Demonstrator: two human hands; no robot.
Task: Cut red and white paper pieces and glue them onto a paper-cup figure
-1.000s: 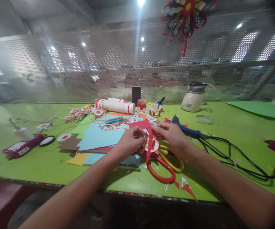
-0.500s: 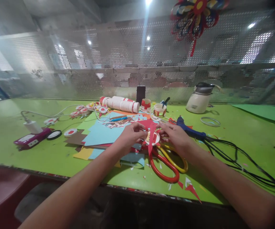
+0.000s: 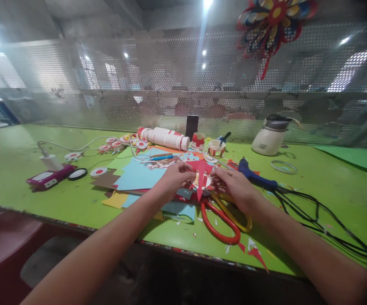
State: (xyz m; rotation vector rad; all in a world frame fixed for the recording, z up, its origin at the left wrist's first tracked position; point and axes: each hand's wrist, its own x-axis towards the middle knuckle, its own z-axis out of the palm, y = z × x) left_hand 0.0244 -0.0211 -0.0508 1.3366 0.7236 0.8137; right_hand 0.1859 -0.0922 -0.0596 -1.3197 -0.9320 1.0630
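Now: red strip lower on the disc

Both hands pinching one paper piece: left hand (image 3: 174, 180) at 9 o'clock, right hand (image 3: 234, 186) at 3 o'clock. White disc (image 3: 205, 181) with red strip (image 3: 200, 186) held just above surface (image 3: 59, 199). Since a second ago, closer to paper sheets (image 3: 135, 176). Scissors (image 3: 223, 220) at 6 o'clock, untouched.

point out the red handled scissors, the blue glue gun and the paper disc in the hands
red-handled scissors (image 3: 221, 223), head view, on the red handle loop.
blue glue gun (image 3: 256, 178), head view, on the middle of its body.
paper disc (image 3: 201, 181), head view, on the white face between both hands.
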